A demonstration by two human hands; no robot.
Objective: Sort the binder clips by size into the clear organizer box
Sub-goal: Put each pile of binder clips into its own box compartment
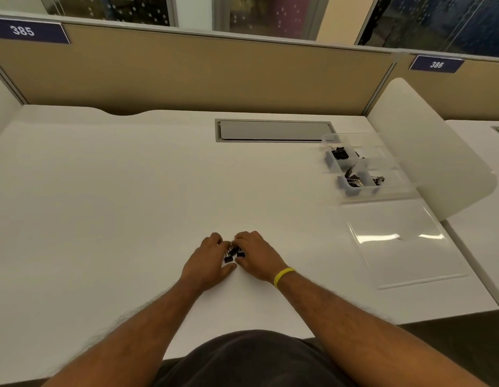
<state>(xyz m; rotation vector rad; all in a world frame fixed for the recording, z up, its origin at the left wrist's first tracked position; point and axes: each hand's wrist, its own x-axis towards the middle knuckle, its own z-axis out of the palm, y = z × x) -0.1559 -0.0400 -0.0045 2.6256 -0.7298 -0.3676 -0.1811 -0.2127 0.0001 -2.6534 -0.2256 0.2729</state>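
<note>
Though the box (382, 189) far to your right holds sorted clips (341, 153) in several compartments, a small pile (233, 254) lies unsorted on the desk (103, 191), your left hand (207, 262) and right hand (256, 258) cupped round it, fingers curled; actual grip I cannot tell
</note>
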